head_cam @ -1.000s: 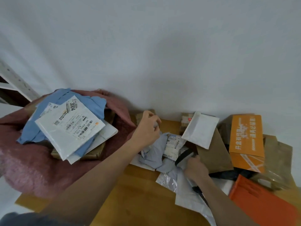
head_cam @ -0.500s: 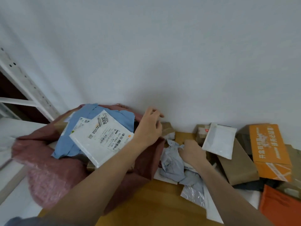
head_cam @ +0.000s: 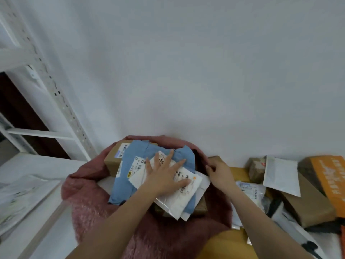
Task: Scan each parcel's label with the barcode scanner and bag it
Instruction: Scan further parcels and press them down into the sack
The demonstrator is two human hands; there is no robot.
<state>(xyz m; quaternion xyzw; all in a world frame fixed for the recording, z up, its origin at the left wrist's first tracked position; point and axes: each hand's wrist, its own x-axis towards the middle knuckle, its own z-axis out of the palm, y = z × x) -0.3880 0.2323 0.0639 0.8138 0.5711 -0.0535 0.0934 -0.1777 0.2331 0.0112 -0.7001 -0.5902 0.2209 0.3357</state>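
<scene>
A pink woven bag stands open at the centre, filled with parcels. On top lies a white labelled mailer over a blue mailer, with a brown box behind them. My left hand lies flat with spread fingers on the white mailer. My right hand grips the bag's right rim. More parcels lie on the wooden table to the right, among them a grey labelled mailer. No scanner is clearly visible.
At the right lie a white envelope, a brown paper parcel, a small brown box and an orange box. A white metal shelf frame stands at the left beside a white surface. A plain wall rises behind.
My left hand moved from the table's parcels onto the white mailer in the bag. My right hand left the grey mailer and took hold of the bag's rim. The view swung left.
</scene>
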